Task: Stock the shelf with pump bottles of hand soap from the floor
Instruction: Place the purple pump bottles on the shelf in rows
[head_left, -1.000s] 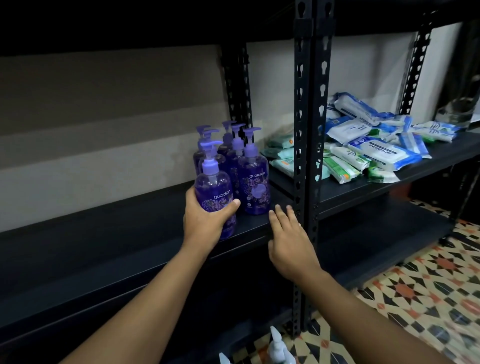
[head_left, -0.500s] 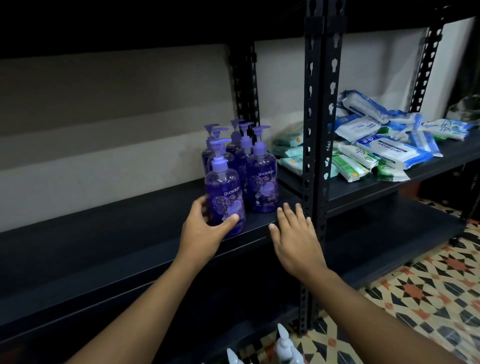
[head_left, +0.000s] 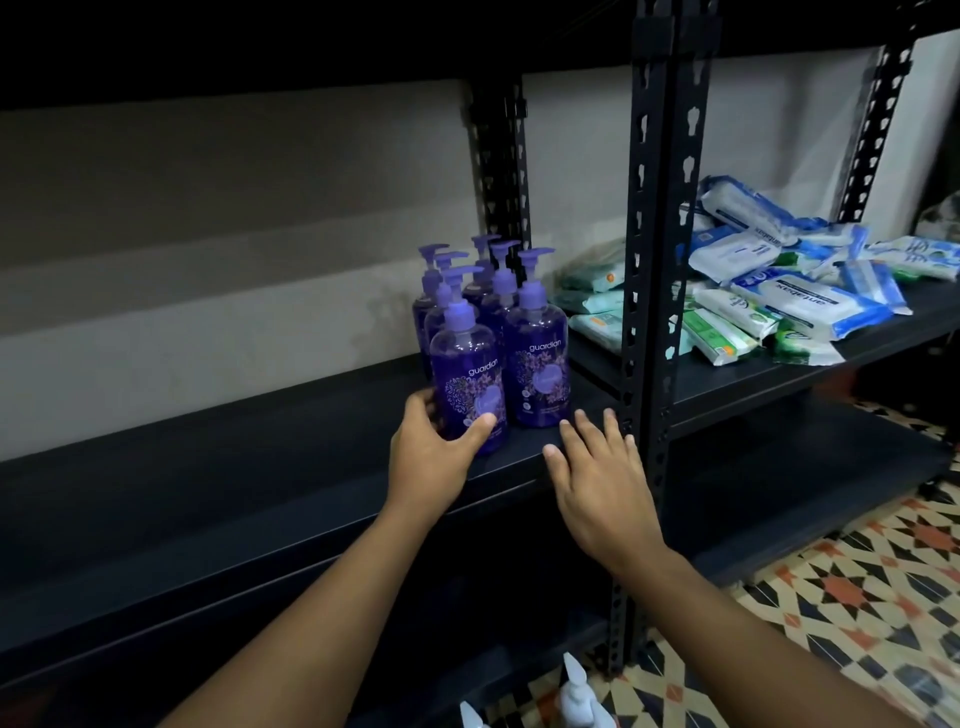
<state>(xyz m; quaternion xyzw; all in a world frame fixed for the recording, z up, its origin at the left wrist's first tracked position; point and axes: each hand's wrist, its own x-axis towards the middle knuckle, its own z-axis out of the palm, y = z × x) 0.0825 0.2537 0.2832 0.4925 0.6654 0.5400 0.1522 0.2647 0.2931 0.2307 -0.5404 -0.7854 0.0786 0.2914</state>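
- The left hand (head_left: 436, 457) grips a purple pump bottle (head_left: 467, 374) low on its body. The thumb lies across the front below the label, and the fingers curl round the bottle's left side.
- This bottle, labelled "guardian", is upright at the front left of a cluster. Its base is on the dark metal shelf (head_left: 260, 467), close to the front edge.
- The other purple bottles (head_left: 498, 291) stand packed behind and beside it, all upright with their pump heads up. Six pumps show in all, in two short rows.
- The front-right bottle (head_left: 537, 364) stands just beside the held one, their sides touching or nearly so.
- The right hand (head_left: 602, 478) holds nothing. Its fingers are straight and slightly spread, palm down, with the fingertips at the shelf's front edge just before the front-right bottle. Whether it presses on the shelf cannot be told.
- A black perforated upright post (head_left: 649, 260) rises just right of the cluster.
- Beyond the post, wipe packs (head_left: 810, 306) in blue, white and green lie in a loose heap on the neighbouring shelf.
- A patterned tiled floor (head_left: 857, 597) shows at lower right.
- White bottle tops (head_left: 576, 691) poke up at the bottom edge.
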